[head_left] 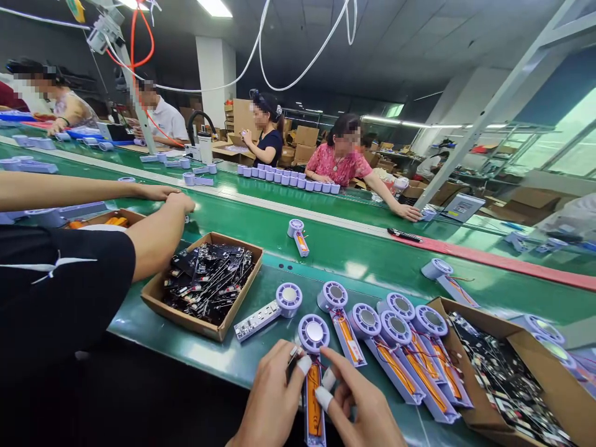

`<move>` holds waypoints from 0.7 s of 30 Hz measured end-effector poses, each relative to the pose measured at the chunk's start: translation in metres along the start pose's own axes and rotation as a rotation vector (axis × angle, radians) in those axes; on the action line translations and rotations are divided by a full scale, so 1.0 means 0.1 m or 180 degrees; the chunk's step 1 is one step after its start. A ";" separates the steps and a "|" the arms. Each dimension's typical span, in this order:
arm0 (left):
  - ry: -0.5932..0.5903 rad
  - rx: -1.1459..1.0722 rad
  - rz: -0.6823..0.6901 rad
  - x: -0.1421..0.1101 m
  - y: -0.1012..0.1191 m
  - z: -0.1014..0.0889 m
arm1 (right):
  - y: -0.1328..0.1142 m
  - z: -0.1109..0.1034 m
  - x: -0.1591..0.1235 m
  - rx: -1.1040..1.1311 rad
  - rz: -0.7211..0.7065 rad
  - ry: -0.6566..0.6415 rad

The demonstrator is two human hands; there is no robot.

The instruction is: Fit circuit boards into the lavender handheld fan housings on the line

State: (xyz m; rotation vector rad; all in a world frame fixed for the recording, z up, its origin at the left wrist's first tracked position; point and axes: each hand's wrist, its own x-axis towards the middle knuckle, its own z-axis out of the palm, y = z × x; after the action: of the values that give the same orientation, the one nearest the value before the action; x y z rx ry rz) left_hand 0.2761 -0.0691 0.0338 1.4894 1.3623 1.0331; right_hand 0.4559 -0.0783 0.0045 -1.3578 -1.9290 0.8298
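Left fingers (pixel 303 365) pinch a lilac fan unit (pixel 313 333) at the near edge of the tabletop (pixel 195 354); right fingers (pixel 342 379) spread against it. Five orange-strip units (pixel 395 329) look done; cardboard tray of black boards (pixel 205 285) remains well stocked.

Long white fluorescent tubes (pixel 214 7) in the dim ceiling and bright, washed-out windows (pixel 559 139) on the right light the room fairly evenly, leaving soft shadows. Pale glare lies in patches on the glossy green conveyor belt (pixel 205 357). The wide lens bows the white metal frame (pixel 488 105) near the edges. Nearby detail looks fairly sharp, while the brown cartons (pixel 305 144) at the back look softer.
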 end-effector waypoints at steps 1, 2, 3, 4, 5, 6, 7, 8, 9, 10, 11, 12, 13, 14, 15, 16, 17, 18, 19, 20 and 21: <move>0.0031 -0.0090 -0.0040 0.00 -0.02 0.00 | 0.02 -0.01 0.00 -0.0118 -0.0108 0.0145; 0.0052 -0.0203 -0.0110 0.00 -0.04 0.00 | 0.04 -0.03 0.01 -0.0249 -0.0174 0.0343; 0.0074 -0.0334 -0.0206 0.00 -0.06 0.00 | 0.06 -0.05 0.02 -0.0392 -0.0207 0.0566; 0.0097 -0.0464 -0.0321 0.00 -0.09 0.01 | 0.06 -0.08 0.03 -0.0545 -0.0235 0.0783; 0.0124 -0.0606 -0.0450 0.00 -0.12 0.02 | 0.04 -0.11 0.04 -0.0704 -0.0301 0.0974; 0.0164 -0.0785 -0.0569 0.00 -0.14 0.03 | 0.01 -0.14 0.06 -0.0859 -0.0424 0.1148; 0.0205 -0.1011 -0.0651 -0.01 -0.17 0.05 | -0.04 -0.15 0.07 -0.0989 -0.0587 0.1287; 0.0228 -0.1274 -0.0703 -0.01 -0.18 0.06 | -0.10 -0.15 0.08 -0.1078 -0.0771 0.1396; 0.0232 -0.1536 -0.0754 -0.01 -0.19 0.08 | -0.17 -0.13 0.09 -0.1118 -0.0950 0.1467; 0.0203 -0.1768 -0.0832 -0.02 -0.19 0.09 | -0.24 -0.10 0.09 -0.1120 -0.1108 0.1488; 0.0151 -0.1949 -0.0951 -0.03 -0.17 0.09 | -0.30 -0.06 0.10 -0.1110 -0.1228 0.1440; 0.0083 -0.2072 -0.1106 -0.04 -0.15 0.09 | -0.34 -0.01 0.11 -0.1103 -0.1324 0.1292; 0.0013 -0.2151 -0.1274 -0.05 -0.13 0.09 | -0.36 0.05 0.12 -0.1095 -0.1400 0.1076; -0.0039 -0.2221 -0.1413 -0.06 -0.11 0.08 | -0.36 0.10 0.13 -0.1067 -0.1449 0.0855; -0.0061 -0.2295 -0.1501 -0.06 -0.09 0.07 | -0.34 0.14 0.15 -0.1006 -0.1443 0.0672; -0.0058 -0.2368 -0.1541 -0.07 -0.07 0.07 | -0.30 0.18 0.16 -0.0901 -0.1399 0.0547; -0.0030 -0.2425 -0.1549 -0.07 -0.06 0.06 | -0.27 0.21 0.17 -0.0751 -0.1337 0.0482; -0.0008 -0.2459 -0.1549 -0.08 -0.05 0.06 | -0.23 0.23 0.18 -0.0575 -0.1270 0.0462; 0.0010 -0.2473 -0.1549 -0.08 -0.04 0.06 | -0.21 0.24 0.19 -0.0405 -0.1203 0.0465; 0.0018 -0.2468 -0.1554 -0.08 -0.04 0.06 | -0.19 0.24 0.19 -0.0266 -0.1151 0.0454; 0.0017 -0.2446 -0.1554 -0.08 -0.04 0.07 | -0.19 0.23 0.19 -0.0162 -0.1115 0.0439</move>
State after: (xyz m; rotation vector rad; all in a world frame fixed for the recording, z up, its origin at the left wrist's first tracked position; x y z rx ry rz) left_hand 0.2808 -0.0777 0.0272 0.5531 1.0640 1.0584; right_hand 0.4224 -0.0687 0.0079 -1.0321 -2.0102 0.5073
